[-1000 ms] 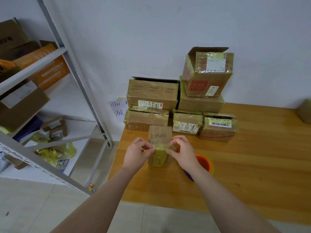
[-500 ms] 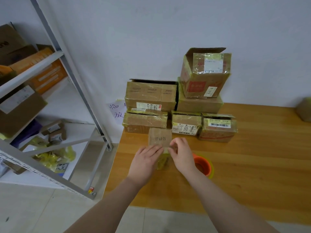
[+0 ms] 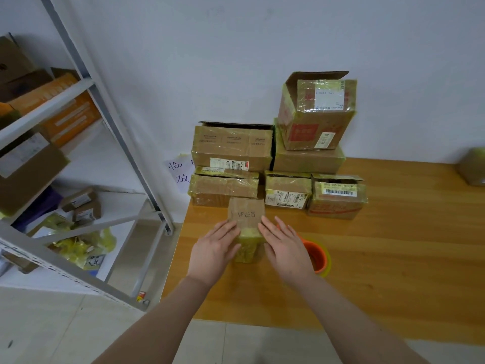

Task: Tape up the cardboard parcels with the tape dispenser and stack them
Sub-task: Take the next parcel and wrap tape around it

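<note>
Our left hand and right hand lie flat, fingers straight, against the sides of the parcel just before the stack; we should press evenly so the tape bonds.

Single view, head-worn, wide-angle. Looks forward and down along the person's forearms, close above the left hand and right hand on the wooden table. White wall faces it; metal shelving leans in at the left edge.
</note>
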